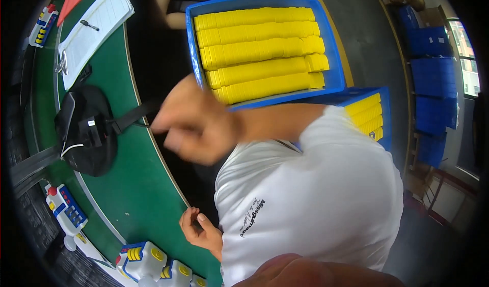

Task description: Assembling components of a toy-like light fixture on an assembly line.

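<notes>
My right hand (196, 126) is raised in front of my white shirt, over the table's edge, blurred by motion. Its fingers look curled, and whether they hold anything does not show. Close to its fingertips ends the dark strap (133, 118) of a black, rounded fabric item (86, 129), perhaps a bag, lying on the green table (137, 185). Lower down, my left hand (200, 230) rests by the table edge, fingers loosely bent and apart from the thumb, with nothing visible in it.
A blue crate (331, 47) holds rows of thin yellow pieces (260, 45); another blue crate (386, 119) stands beside it. On the table lie a clipboard (97, 32) with a pen and white-and-blue plastic devices (66, 210). Stacked blue bins (433, 78) line the right. Another person's bare limb (163, 7) shows at the top.
</notes>
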{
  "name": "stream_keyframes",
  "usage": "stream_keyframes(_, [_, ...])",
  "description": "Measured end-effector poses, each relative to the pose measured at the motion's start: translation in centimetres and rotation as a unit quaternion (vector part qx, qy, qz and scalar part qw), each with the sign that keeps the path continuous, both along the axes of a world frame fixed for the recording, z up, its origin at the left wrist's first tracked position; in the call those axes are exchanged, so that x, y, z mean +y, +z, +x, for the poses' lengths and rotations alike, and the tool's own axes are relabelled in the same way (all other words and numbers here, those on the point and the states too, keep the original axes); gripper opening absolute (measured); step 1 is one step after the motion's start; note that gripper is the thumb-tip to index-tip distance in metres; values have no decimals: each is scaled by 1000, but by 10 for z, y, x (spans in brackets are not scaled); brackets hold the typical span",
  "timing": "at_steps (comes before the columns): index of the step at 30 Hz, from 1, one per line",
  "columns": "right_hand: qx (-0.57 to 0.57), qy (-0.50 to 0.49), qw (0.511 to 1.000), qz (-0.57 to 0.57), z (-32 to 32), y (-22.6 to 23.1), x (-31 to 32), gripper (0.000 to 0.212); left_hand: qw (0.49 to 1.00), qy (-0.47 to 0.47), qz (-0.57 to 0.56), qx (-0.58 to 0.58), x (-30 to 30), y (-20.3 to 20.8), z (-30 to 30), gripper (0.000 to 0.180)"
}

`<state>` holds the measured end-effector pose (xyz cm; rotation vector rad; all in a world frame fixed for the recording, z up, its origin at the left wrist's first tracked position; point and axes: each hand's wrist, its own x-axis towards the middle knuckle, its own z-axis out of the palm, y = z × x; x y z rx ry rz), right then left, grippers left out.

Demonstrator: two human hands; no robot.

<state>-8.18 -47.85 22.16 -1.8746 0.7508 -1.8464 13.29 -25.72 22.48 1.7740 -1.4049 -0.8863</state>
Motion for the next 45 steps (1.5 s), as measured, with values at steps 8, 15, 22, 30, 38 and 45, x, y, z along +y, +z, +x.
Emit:
stream_keyframes(8, [247, -448, 787, 344, -215, -199, 26, 57, 999, 31, 18, -17, -17, 5, -3, 22])
stream_keyframes(15, [296, -604, 433, 600, -309, -199, 72, 100, 998, 56, 7, -36, -25, -1, -7, 20])
stream_keyframes(22, [347, -584, 402, 614, -337, -241, 68, 107, 996, 51, -54, -56, -26, 7, -4, 21])
stream_keyframes(30, [353, -355, 865, -38, -182, -72, -52, 52, 983, 103, -117, -94, 6, 5, -7, 21])
stream_keyframes(38, [195, 286, 897, -276, 65, -30, -38, 52, 919, 337, -159, -131, 75, -20, -36, 18])
stream_keyframes(45, [361, 601, 713, -18, 198, 19, 54, 105, 726, 624, -137, -255, 153, -20, -74, 21])
